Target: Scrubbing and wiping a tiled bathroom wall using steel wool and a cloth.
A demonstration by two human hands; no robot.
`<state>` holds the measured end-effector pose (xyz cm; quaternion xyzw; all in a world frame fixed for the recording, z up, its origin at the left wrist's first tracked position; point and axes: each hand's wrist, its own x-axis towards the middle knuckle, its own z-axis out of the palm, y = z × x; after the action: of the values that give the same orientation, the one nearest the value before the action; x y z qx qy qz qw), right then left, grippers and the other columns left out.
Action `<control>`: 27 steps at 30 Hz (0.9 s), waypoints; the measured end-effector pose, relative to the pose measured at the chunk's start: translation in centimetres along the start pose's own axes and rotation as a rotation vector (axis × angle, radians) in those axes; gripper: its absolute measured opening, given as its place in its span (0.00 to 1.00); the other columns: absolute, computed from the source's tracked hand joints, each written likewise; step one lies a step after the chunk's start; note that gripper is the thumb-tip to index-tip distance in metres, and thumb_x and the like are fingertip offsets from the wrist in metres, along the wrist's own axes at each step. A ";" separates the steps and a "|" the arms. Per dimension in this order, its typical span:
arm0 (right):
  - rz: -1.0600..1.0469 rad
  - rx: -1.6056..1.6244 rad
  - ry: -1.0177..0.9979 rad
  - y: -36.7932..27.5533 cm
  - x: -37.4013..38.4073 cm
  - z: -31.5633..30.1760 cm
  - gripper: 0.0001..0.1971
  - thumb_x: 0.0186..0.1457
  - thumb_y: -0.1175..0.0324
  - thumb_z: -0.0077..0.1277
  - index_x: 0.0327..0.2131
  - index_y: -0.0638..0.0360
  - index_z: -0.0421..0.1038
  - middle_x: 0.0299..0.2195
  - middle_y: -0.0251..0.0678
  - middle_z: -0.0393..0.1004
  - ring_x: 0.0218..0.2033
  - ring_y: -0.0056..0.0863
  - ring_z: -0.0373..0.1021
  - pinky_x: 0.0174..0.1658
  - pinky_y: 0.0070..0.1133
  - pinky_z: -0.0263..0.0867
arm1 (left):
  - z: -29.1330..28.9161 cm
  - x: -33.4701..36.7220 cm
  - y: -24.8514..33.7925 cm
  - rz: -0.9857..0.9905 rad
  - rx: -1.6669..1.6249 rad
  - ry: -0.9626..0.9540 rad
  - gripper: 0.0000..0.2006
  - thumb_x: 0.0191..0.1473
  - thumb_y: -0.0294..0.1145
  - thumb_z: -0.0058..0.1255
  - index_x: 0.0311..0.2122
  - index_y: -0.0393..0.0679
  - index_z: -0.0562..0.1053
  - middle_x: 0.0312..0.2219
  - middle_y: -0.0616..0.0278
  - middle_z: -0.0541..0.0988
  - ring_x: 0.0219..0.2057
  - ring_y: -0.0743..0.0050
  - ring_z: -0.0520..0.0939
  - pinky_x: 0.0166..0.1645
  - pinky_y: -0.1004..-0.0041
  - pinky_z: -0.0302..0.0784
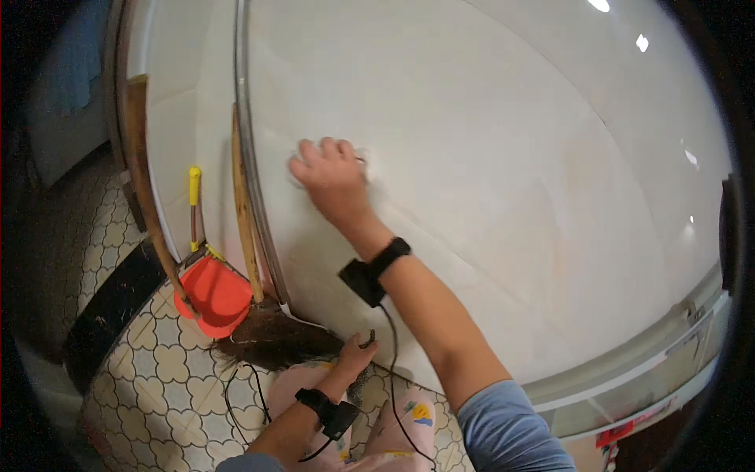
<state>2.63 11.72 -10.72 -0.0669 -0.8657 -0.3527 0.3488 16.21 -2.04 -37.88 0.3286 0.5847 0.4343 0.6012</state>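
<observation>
A pale wall (511, 157) rises right of the red dustpan (216, 291), a dark broom (275, 334) just beside it. Upper right of that dustpan, the right hand (334, 181) bends spread fingers; lower right, the left hand (358, 358) half curls. Under the former shows a whitish wad (363, 155), at the latter a dark piece (367, 339); gripped or not, I can't tell.

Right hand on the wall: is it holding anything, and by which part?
The right hand holds a whitish wad, perhaps cloth, against the wall; the hand hides which part is gripped.
</observation>
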 end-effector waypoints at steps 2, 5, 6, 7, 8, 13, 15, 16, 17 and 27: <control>0.010 -0.013 -0.048 0.2 -0.4 -0.2 0.07 0.41 0.71 0.47 0.28 0.50 0.68 0.34 0.30 0.67 0.34 0.31 0.64 0.40 0.31 0.60 | 0.2 0.0 0.2 -0.045 0.072 0.015 0.39 0.48 0.50 0.53 0.56 0.29 0.57 0.53 0.38 0.63 0.55 0.49 0.66 0.56 0.62 0.62; 0.013 0.009 -0.089 0.7 -3.7 -2.3 0.11 0.42 0.71 0.47 0.33 0.49 0.69 0.38 0.32 0.68 0.37 0.34 0.64 0.42 0.33 0.60 | -0.5 0.1 -1.1 -0.037 -0.085 -0.060 0.39 0.48 0.51 0.53 0.57 0.31 0.58 0.54 0.39 0.63 0.54 0.50 0.66 0.55 0.61 0.63; 0.017 0.012 -0.084 1.5 -5.8 -4.2 0.13 0.42 0.70 0.47 0.36 0.49 0.69 0.40 0.34 0.68 0.39 0.36 0.64 0.44 0.34 0.60 | -1.0 0.0 -0.8 -0.027 -0.005 -0.038 0.39 0.48 0.51 0.53 0.57 0.31 0.58 0.54 0.39 0.63 0.54 0.50 0.67 0.55 0.61 0.63; 0.071 -0.031 -0.168 2.4 -8.3 -6.5 0.16 0.41 0.70 0.49 0.39 0.47 0.68 0.42 0.34 0.68 0.40 0.37 0.63 0.44 0.35 0.60 | -1.2 0.0 -0.5 -0.009 0.074 -0.019 0.38 0.48 0.52 0.53 0.57 0.32 0.58 0.53 0.39 0.64 0.54 0.50 0.67 0.54 0.60 0.64; 0.120 -0.076 -0.248 3.3 -10.9 -9.1 0.20 0.39 0.70 0.51 0.42 0.45 0.68 0.45 0.33 0.67 0.41 0.38 0.63 0.44 0.36 0.59 | -1.3 0.0 -0.3 -0.037 -0.007 -0.037 0.38 0.47 0.52 0.54 0.56 0.33 0.59 0.52 0.40 0.65 0.54 0.49 0.67 0.55 0.60 0.64; 0.284 -0.277 -0.289 5.3 -20.1 -18.7 0.29 0.28 0.72 0.58 0.42 0.42 0.69 0.46 0.31 0.68 0.43 0.35 0.63 0.44 0.34 0.56 | -0.6 0.1 -0.2 0.073 0.006 0.077 0.38 0.46 0.51 0.56 0.55 0.32 0.61 0.49 0.44 0.69 0.50 0.52 0.70 0.53 0.63 0.66; 0.264 -0.324 -0.345 5.3 -20.2 -19.4 0.30 0.27 0.72 0.58 0.42 0.42 0.70 0.45 0.30 0.68 0.42 0.34 0.63 0.45 0.33 0.54 | -0.8 -0.2 -0.4 0.040 -0.019 0.066 0.38 0.46 0.51 0.56 0.55 0.32 0.61 0.51 0.43 0.68 0.52 0.51 0.69 0.54 0.63 0.65; 0.248 -0.321 -0.336 5.2 -19.5 -18.8 0.26 0.32 0.73 0.55 0.42 0.42 0.70 0.45 0.30 0.68 0.41 0.33 0.63 0.45 0.32 0.53 | -0.7 0.0 -0.8 0.041 0.032 0.085 0.38 0.46 0.51 0.56 0.55 0.33 0.61 0.50 0.43 0.68 0.52 0.50 0.69 0.54 0.62 0.66; 0.241 -0.309 -0.328 4.9 -18.5 -17.9 0.26 0.32 0.73 0.55 0.42 0.42 0.70 0.45 0.30 0.68 0.41 0.33 0.63 0.45 0.32 0.53 | -0.6 0.1 -1.2 0.039 0.083 0.106 0.37 0.46 0.51 0.56 0.55 0.33 0.61 0.50 0.42 0.68 0.52 0.50 0.70 0.53 0.62 0.66; 0.064 -0.038 -0.082 0.2 -2.8 -2.3 0.10 0.44 0.70 0.46 0.34 0.47 0.69 0.38 0.32 0.69 0.37 0.34 0.64 0.43 0.32 0.57 | -0.5 -2.1 0.5 0.058 -0.010 0.048 0.38 0.49 0.53 0.51 0.56 0.31 0.59 0.52 0.39 0.66 0.55 0.45 0.66 0.56 0.63 0.62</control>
<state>6.09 10.72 -11.23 -0.1154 -0.8698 -0.3547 0.3230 15.76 -3.79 -36.57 0.3323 0.5869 0.4622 0.5758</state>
